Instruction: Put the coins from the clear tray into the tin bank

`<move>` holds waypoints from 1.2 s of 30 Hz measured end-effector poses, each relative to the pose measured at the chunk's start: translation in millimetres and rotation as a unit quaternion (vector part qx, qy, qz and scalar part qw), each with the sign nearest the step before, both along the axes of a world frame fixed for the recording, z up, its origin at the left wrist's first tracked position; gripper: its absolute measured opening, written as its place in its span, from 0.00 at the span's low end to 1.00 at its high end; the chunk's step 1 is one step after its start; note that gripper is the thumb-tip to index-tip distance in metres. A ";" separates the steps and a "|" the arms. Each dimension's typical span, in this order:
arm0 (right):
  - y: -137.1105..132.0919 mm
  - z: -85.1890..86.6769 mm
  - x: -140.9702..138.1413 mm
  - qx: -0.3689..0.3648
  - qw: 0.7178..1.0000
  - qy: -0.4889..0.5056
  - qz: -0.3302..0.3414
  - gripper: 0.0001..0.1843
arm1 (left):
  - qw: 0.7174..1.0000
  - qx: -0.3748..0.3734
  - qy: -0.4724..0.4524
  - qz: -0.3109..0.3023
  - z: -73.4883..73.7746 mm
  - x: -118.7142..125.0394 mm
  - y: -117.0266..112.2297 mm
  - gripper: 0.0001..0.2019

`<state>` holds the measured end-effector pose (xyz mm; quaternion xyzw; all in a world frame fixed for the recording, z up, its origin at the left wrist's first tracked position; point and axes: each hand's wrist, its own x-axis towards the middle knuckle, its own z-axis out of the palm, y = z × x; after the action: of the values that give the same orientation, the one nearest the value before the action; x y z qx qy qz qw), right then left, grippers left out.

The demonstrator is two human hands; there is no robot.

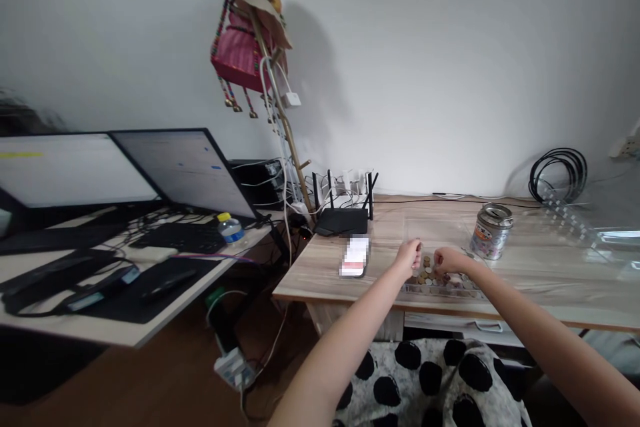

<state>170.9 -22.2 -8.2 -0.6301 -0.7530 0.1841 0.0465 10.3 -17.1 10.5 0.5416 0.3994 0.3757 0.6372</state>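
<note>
Coins (427, 273), gold and silver coloured, lie spread in a shallow clear plastic box (443, 291) near the desk's front edge. Over the left side of this box my left hand (410, 255) is closed, its fingers curled in; anything inside it is hidden. My right hand (447, 260) reaches down among the coins with its fingers pinched together. Its fingertips are too small and covered to show what they grip. A silver tin can (493, 233) with a printed label and a slotted lid stands upright behind and to the right of my right hand.
A phone (355, 257) lies left of the box, before a black router (343, 221). Coiled black cable (557, 175) leans on the wall. Clear plastic sheeting or a case (600, 213) is at right. Another desk with monitors (183, 170) and a bottle (231, 228) stands left.
</note>
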 end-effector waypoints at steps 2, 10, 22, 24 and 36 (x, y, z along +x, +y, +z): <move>-2.3 2.6 3.3 -0.007 1.000 0.002 0.012 0.14 | 0.994 -0.067 -0.084 -0.001 3.2 -4.7 -3.4 0.13; -23.2 10.2 7.5 -0.034 0.997 0.022 0.060 0.20 | 0.929 -0.218 -0.300 0.016 13.3 -11.6 -15.5 0.07; -15.1 50.2 -19.6 0.068 0.988 0.124 0.058 0.15 | 0.860 -0.333 -0.373 0.101 3.3 -8.9 -29.8 0.12; -10.0 60.8 -27.9 0.104 0.985 0.130 0.042 0.17 | 0.842 -0.338 -0.407 0.111 4.1 -5.2 -31.1 0.10; -25.4 9.8 -72.6 0.025 0.997 0.003 0.068 0.13 | 0.835 -0.305 -0.431 0.156 15.1 -46.2 -32.2 0.09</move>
<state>98.3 -47.6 1.6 -0.5753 -0.7984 0.1699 0.0518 -35.8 -49.3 25.7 0.0332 0.2580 0.5246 0.8106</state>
